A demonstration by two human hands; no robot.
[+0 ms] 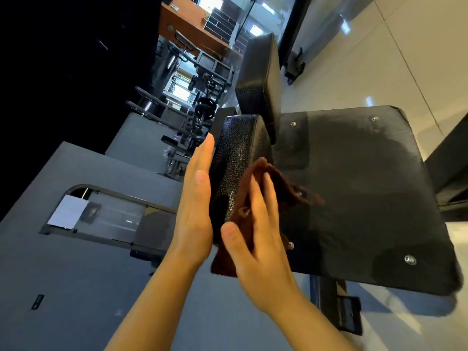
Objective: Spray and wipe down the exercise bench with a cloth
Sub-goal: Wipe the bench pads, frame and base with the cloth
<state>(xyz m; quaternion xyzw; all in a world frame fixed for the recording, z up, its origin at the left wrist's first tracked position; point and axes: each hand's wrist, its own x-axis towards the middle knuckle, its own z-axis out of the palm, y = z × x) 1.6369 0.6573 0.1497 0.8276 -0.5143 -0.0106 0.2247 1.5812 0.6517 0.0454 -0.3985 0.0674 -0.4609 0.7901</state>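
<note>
The view is tilted. A black exercise bench fills the middle: a textured pad point(238, 153) seen edge-on, and the flat underside of a board point(354, 188) with metal bolts. My left hand point(196, 198) lies flat with straight fingers against the left side of the textured pad. My right hand point(255, 224) presses a brown cloth point(281, 183) with straight fingers onto the pad's right side, where it meets the board. Part of the cloth hangs below my palm. A second black pad point(260, 79) stands farther back. No spray bottle is in view.
A grey machine housing point(76, 262) with a clear window and a white paper label point(67, 211) is at the left. Weight plates point(206, 107) and racks stand behind. The bench's black frame foot point(349, 315) rests on pale floor tiles point(405, 46) at the right.
</note>
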